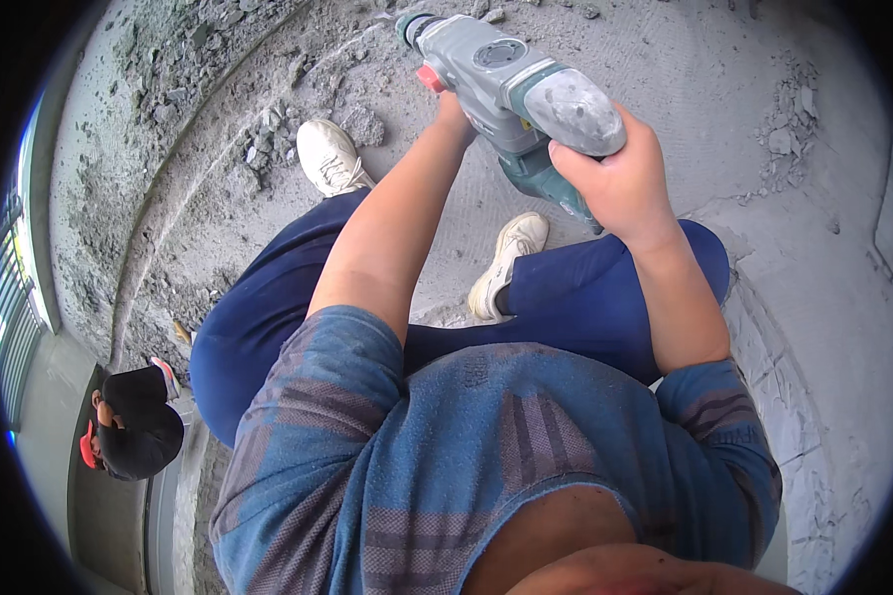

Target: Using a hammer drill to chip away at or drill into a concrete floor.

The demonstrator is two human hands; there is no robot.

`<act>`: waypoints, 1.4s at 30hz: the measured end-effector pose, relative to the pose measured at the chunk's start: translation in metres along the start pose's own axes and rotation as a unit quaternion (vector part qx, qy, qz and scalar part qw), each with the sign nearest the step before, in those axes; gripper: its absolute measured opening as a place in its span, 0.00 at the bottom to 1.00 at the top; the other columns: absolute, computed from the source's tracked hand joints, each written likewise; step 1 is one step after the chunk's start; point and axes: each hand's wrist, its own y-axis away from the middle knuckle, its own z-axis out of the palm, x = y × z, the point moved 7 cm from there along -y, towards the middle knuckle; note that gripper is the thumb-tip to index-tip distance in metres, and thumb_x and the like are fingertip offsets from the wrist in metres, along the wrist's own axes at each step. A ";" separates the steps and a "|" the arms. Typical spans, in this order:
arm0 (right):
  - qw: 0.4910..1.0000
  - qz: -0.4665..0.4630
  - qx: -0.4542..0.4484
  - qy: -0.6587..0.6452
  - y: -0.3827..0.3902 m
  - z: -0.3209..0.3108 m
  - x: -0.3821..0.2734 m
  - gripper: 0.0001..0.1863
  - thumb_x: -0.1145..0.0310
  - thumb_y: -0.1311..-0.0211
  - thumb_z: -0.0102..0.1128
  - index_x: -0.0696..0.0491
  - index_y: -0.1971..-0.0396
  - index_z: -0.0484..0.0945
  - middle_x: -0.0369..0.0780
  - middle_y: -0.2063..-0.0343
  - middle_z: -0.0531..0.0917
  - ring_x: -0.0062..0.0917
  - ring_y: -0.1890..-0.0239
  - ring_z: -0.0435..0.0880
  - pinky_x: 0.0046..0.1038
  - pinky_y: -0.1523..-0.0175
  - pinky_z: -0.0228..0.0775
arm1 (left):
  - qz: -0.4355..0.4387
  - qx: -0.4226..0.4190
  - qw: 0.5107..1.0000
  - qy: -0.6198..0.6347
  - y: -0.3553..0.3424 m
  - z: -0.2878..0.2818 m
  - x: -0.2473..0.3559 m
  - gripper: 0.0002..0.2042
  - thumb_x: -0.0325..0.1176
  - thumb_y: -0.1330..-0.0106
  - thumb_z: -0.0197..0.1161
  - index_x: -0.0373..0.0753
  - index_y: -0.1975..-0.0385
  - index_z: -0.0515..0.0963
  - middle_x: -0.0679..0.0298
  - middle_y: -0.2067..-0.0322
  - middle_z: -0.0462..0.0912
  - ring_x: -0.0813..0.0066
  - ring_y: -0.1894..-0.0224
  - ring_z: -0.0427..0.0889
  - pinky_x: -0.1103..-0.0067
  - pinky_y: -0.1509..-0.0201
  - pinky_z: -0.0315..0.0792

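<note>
A dusty grey-green rotary hammer (496, 84) with a red part on its left side is held out ahead of me, its front end pointing to the upper left. My right hand (625, 183) is wrapped round the handle at its rear, thumb toward me. My left hand (453, 119) reaches against the left side of the tool, just behind the red part, and supports it; the tool's body hides most of its fingers. Whatever is fitted in the chuck (414, 28) cannot be made out at the picture's top edge.
Broken rubble (193, 69) lies along a curved groove (154, 198) in the dusty concrete floor. A loose chunk (364, 127) sits by my left shoe (329, 157). More debris (789, 129) lies at the right. Another person (139, 426) in dark clothes and a red cap is at the lower left.
</note>
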 end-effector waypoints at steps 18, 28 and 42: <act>0.995 -0.080 -0.034 0.039 -0.005 0.031 0.005 0.15 0.69 0.50 0.68 0.60 0.64 0.79 0.46 0.71 0.86 0.34 0.68 0.87 0.30 0.62 0.77 | -0.043 0.048 0.997 0.033 -0.004 -0.011 0.045 0.20 0.45 0.26 0.45 0.41 0.43 0.70 0.56 0.46 0.77 0.59 0.46 0.78 0.63 0.41 0.73; 0.998 0.020 -0.032 -0.042 -0.013 0.001 -0.003 0.12 0.71 0.46 0.65 0.61 0.63 0.80 0.40 0.69 0.85 0.22 0.67 0.83 0.26 0.58 0.75 | -0.045 0.066 0.996 0.045 0.023 0.038 0.031 0.19 0.45 0.31 0.55 0.39 0.48 0.75 0.55 0.52 0.81 0.61 0.51 0.82 0.67 0.47 0.75; 0.982 -0.008 0.011 -0.190 -0.061 0.032 -0.076 0.14 0.71 0.38 0.62 0.63 0.56 0.76 0.42 0.67 0.83 0.23 0.66 0.82 0.26 0.57 0.75 | 0.025 0.228 0.933 -0.278 0.000 0.012 0.118 0.17 0.43 0.46 0.68 0.33 0.70 0.82 0.45 0.69 0.85 0.48 0.63 0.85 0.64 0.59 0.75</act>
